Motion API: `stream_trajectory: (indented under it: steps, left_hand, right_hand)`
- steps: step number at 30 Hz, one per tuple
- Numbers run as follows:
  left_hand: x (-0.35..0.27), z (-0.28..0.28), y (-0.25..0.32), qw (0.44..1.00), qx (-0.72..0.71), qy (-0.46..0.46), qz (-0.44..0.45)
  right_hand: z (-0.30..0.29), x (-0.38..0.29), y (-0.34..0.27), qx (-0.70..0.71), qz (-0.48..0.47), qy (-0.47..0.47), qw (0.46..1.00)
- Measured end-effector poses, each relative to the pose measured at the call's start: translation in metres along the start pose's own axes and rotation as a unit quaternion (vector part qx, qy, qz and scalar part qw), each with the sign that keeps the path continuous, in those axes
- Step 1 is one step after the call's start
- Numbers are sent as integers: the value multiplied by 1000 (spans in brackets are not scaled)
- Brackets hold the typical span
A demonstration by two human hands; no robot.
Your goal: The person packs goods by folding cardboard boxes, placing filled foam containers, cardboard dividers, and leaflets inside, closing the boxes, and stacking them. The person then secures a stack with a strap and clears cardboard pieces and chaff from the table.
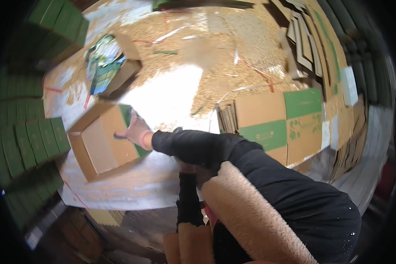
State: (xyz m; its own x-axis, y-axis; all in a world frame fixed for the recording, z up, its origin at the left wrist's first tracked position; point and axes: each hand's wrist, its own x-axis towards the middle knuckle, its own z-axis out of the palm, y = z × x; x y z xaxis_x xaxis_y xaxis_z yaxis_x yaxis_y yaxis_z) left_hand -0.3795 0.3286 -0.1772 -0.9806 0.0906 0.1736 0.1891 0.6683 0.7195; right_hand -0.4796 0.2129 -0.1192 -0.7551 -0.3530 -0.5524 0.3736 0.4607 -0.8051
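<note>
My right hand (137,130), at the end of a long black sleeve, grips the edge of an open cardboard box (100,145) by its green panel; thumb and fingers are spread along it and their tips look dark. The box lies tilted on the worktable at the left. My left hand (186,167) is mostly hidden beneath the right sleeve, so its fingers cannot be made out. Beyond the box stands another open carton (128,49) with shiny green and blue printed packaging in it.
Green boxes (36,142) are stacked along the left side. Flattened green and brown cartons (262,122) stand bundled at the right, with more cardboard sheets (303,43) behind. Straps and a grainy, crumb-like material cover much of the worktable (128,194).
</note>
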Motion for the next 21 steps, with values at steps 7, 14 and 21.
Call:
stream_trajectory:
  steps: [7,14,21]
  left_hand:
    - [-44,24,82,996,-19,-68,-56]
    - [-80,35,61,933,-261,-7,-248]
    - [-17,-39,275,987,-144,-40,-56]
  right_hand:
    - [-223,-184,34,-80,-361,82,926]
    - [-370,-301,214,-499,-79,384,773]
    - [-376,-325,228,-152,-260,330,895]
